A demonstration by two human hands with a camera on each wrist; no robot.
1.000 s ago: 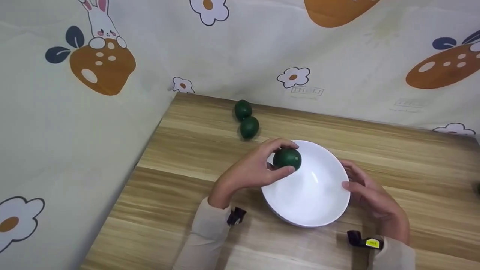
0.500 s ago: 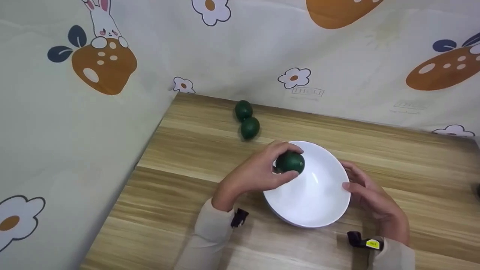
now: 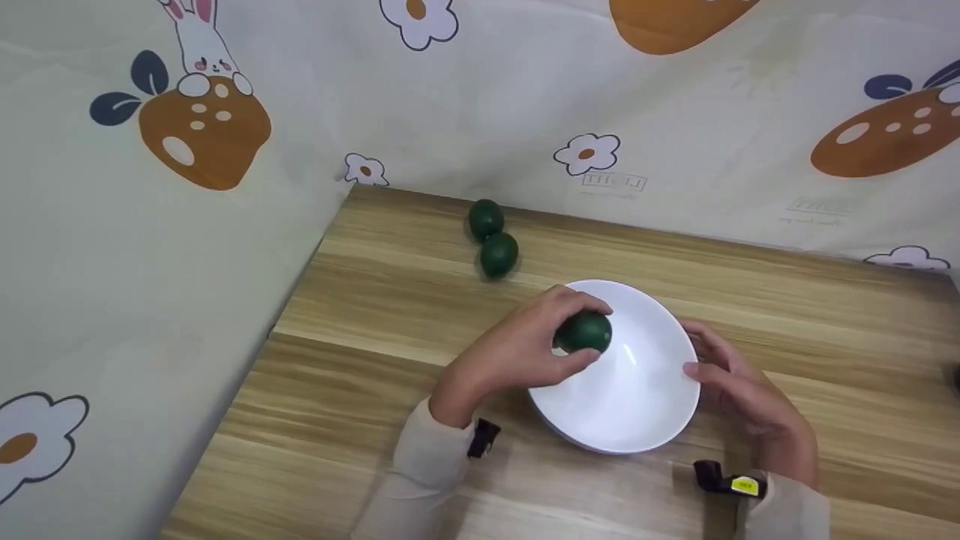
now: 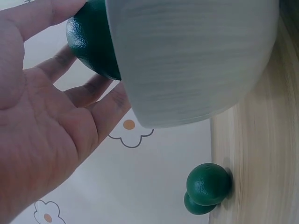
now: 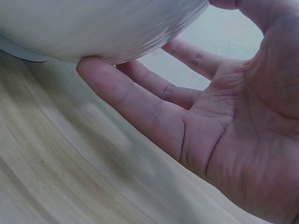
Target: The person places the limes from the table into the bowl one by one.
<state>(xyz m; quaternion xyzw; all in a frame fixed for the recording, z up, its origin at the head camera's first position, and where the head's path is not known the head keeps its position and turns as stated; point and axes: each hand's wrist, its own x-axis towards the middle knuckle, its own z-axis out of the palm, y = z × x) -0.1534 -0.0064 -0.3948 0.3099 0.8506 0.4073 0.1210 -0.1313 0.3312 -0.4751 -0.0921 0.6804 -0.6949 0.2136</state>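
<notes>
My left hand (image 3: 529, 341) holds a dark green, egg-shaped avocado (image 3: 586, 332) between thumb and fingers, over the left inner side of a white bowl (image 3: 637, 390). In the left wrist view the bowl's ribbed outer wall (image 4: 196, 60) hides part of the avocado (image 4: 91, 42). My right hand (image 3: 750, 390) grips the bowl's right side, its thumb on the rim and its fingers against the outside. The right wrist view has those fingers (image 5: 135, 102) spread under the curved wall. Two more avocados, one nearer (image 3: 499, 255) and one farther (image 3: 486, 220), lie together behind the bowl to the left.
The wood-grain table (image 3: 360, 300) meets a patterned cloth wall (image 3: 480, 112) at the back and another on the left. A dark object (image 3: 957, 380) is cut off at the right edge of the head view.
My left hand has moved slightly right and toward me with the avocado, farther in over the bowl. The right hand, bowl and other two avocados stay in place.
</notes>
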